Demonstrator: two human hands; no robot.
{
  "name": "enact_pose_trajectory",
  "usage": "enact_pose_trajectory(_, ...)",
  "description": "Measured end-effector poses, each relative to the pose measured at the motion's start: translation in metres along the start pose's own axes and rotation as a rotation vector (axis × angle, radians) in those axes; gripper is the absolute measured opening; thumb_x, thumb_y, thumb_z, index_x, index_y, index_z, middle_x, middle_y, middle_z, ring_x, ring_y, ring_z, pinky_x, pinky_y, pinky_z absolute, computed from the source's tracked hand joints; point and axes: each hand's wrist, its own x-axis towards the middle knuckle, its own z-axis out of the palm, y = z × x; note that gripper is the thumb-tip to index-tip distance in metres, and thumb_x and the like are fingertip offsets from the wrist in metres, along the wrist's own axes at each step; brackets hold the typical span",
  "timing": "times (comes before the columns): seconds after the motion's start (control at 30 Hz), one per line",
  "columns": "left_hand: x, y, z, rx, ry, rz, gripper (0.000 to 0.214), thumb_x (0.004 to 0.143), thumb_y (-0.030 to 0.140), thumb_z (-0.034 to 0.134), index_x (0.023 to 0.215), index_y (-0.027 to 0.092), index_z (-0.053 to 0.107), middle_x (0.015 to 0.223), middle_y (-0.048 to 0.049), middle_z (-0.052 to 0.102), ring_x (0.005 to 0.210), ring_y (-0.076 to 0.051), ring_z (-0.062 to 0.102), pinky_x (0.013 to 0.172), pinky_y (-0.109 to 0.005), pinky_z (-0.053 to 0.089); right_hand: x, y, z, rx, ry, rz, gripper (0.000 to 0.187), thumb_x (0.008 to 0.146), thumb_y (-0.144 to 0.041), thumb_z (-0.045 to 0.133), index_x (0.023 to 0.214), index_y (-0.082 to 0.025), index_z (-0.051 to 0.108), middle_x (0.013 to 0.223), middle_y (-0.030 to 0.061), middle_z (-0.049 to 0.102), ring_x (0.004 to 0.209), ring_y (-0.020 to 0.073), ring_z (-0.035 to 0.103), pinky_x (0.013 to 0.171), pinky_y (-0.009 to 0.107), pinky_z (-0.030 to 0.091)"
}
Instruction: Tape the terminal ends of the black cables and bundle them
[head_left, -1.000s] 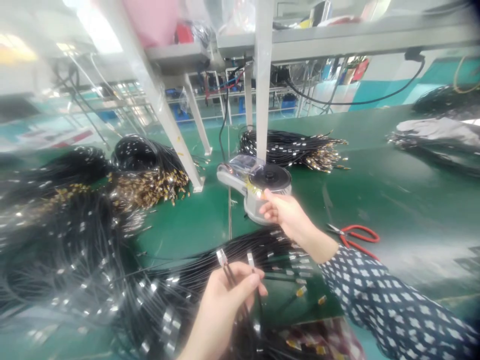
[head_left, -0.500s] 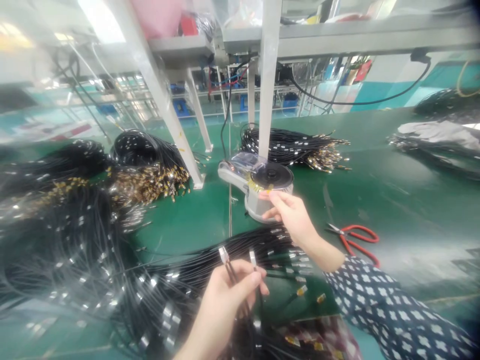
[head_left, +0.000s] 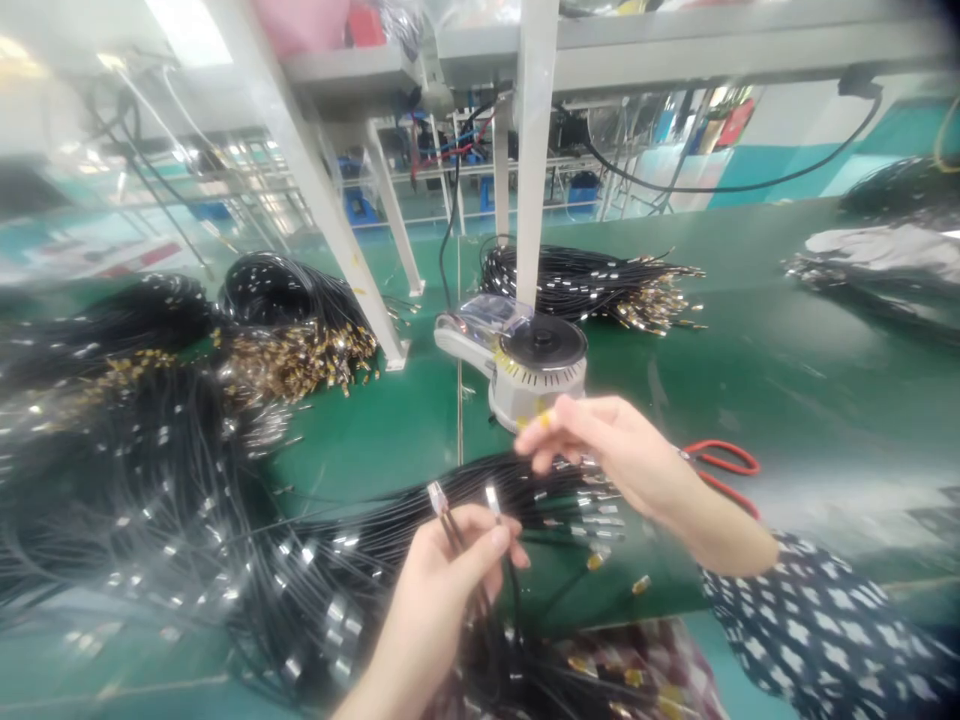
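My left hand (head_left: pixel 454 575) is closed around black cables (head_left: pixel 514 590), whose pale connectors (head_left: pixel 437 497) point up past the fingers and thumb. A small piece of yellow tape (head_left: pixel 544 411) sits at the fingertips of my right hand (head_left: pixel 615 440), pinched by thumb and forefinger. That hand is in the air, in front of the grey round tape dispenser (head_left: pixel 517 405) with a black disc on top. Beneath both hands lies a bundle of black cables (head_left: pixel 390 510) with light connectors at its right end.
Red-handled scissors (head_left: pixel 724 458) lie behind my right forearm, partly hidden. Large cable heaps with yellow-marked ends (head_left: pixel 300 360) cover the left of the green table (head_left: pixel 750 370). Another cable bundle (head_left: pixel 555 280) rests behind the dispenser. White metal posts (head_left: pixel 529 200) stand on the table.
My right hand has drawn back from the dispenser, towards me, with the yellow tape at its fingertips. My left hand still holds the cables and has shifted slightly left.
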Motion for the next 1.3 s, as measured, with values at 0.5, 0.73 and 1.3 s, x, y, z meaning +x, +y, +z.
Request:
enact_pose_trajectory(0.5,-0.006,0.004,0.005,0.103,-0.033,0.04,0.025,0.077,0.035,0.077,0.08,0.014,0.064,0.06,0.0015,0.061,0.048,-0.005,0.047,0.044,-0.016,0.035,-0.037,-0.007,0.01,-0.648,-0.317,0.093,0.051,0.099,-0.043,0.041,0.063,-0.016,0.066,0.056,-0.0003,0.064,0.052,0.0099,0.06,0.056,0.022,0.043)
enact_pose_trajectory(0.73,-0.008,0.003,0.007,0.073,0.016,0.05,0.022,0.078,0.032,0.076,0.075,0.014,0.063,0.058,0.0025,0.06,0.046,-0.003,0.045,0.045,-0.014,0.034,-0.045,0.016,0.01,-0.626,-0.14,0.152,0.047,0.097,-0.05,0.04,0.085,-0.019,0.073,0.067,0.0008,0.069,0.06,0.0138,0.063,0.057,0.025,0.044)
enact_pose_trajectory(1.3,-0.014,0.002,0.011,0.171,0.044,0.15,0.024,0.079,0.028,0.074,0.098,0.013,0.068,0.063,-0.0028,0.07,0.045,-0.007,0.049,0.042,-0.017,0.038,-0.048,0.023,0.015,-0.286,0.097,-0.009,0.011,0.078,-0.025,0.07,0.07,-0.018,0.069,0.083,0.0031,0.066,0.076,0.0155,0.059,0.065,0.028,0.044)
